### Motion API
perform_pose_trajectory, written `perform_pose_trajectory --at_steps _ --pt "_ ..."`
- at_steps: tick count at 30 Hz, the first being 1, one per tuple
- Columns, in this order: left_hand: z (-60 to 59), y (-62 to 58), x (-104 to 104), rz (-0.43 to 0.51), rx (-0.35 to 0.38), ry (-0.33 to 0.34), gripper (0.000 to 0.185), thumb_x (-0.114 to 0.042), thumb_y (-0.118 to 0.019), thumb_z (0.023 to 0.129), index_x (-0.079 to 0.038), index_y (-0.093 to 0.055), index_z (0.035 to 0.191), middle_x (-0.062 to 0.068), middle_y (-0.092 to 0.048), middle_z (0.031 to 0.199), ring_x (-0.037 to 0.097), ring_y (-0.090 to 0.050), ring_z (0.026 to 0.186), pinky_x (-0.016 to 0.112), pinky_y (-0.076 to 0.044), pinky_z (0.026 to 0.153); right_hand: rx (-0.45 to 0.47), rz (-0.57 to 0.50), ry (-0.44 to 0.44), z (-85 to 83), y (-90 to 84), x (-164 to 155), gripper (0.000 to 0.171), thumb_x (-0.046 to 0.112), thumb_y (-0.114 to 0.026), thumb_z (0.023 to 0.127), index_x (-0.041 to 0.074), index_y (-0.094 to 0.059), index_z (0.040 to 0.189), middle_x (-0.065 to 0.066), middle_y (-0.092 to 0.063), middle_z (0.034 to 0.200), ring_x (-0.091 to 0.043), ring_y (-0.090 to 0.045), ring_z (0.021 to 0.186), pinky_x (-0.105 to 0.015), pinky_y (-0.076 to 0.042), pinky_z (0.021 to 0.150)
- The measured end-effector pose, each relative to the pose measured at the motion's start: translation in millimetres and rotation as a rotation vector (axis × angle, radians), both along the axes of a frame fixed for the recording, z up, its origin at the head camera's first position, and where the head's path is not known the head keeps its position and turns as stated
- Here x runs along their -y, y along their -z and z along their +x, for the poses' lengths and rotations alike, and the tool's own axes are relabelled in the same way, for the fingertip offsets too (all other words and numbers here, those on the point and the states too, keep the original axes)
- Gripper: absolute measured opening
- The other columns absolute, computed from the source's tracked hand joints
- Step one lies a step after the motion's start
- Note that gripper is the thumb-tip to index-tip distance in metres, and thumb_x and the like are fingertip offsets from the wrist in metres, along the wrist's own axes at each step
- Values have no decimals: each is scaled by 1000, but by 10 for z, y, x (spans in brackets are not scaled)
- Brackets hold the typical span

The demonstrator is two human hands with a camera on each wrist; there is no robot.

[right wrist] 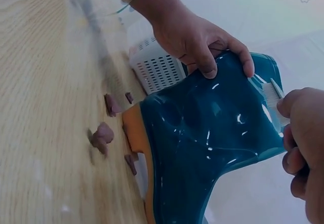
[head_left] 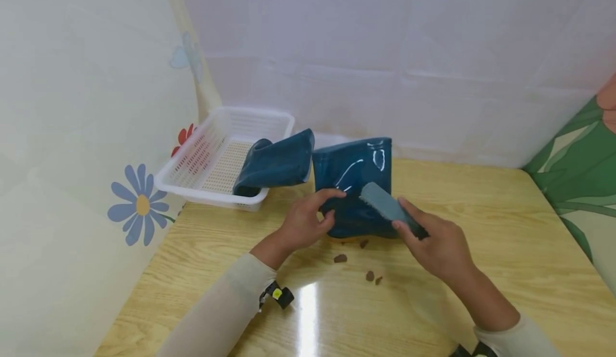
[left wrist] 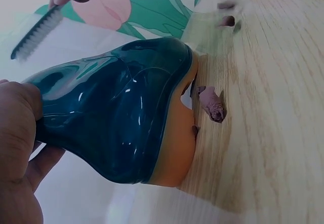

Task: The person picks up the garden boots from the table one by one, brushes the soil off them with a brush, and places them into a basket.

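Left hand [head_left: 305, 223] grips the blue rubber boot [head_left: 358, 186] by its side, thumb in front, fingers curled round the edge. Boot stands sole-down on the counter [head_left: 481, 250], right inside that grip. Right hand [head_left: 440, 247] holds the scrub brush [head_left: 387, 204] tight by its handle, bristles just above the shiny boot side.

Best to keep the boot steady and brush down toward the orange sole [left wrist: 177, 143], probably so the dirt falls away from the grip.

Two boots: one in the grip, one more boot [head_left: 276, 164] lying half in the white basket [head_left: 216, 154] beyond. One brush. About four mud bits [head_left: 340, 258] on the counter near the sole.
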State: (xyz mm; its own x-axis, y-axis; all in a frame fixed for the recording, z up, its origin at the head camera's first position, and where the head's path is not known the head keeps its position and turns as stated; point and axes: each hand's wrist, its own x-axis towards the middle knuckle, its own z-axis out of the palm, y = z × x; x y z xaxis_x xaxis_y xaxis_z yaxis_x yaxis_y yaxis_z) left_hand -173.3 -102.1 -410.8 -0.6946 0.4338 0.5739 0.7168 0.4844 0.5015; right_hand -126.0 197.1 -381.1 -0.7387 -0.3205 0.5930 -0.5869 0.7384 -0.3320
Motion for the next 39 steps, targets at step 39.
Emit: perform_pose_trajectory --at_steps 39 --pt "-34 -168 -10 127 -85 1 51 6 -68 92 -10 -57 139 9 -66 101 13 -51 63 29 -47 58 232 121 -68 168 497 -130 50 26 -83 88 13 -70 134 -3 -75 85 1 -42 55 -23 -37 53"
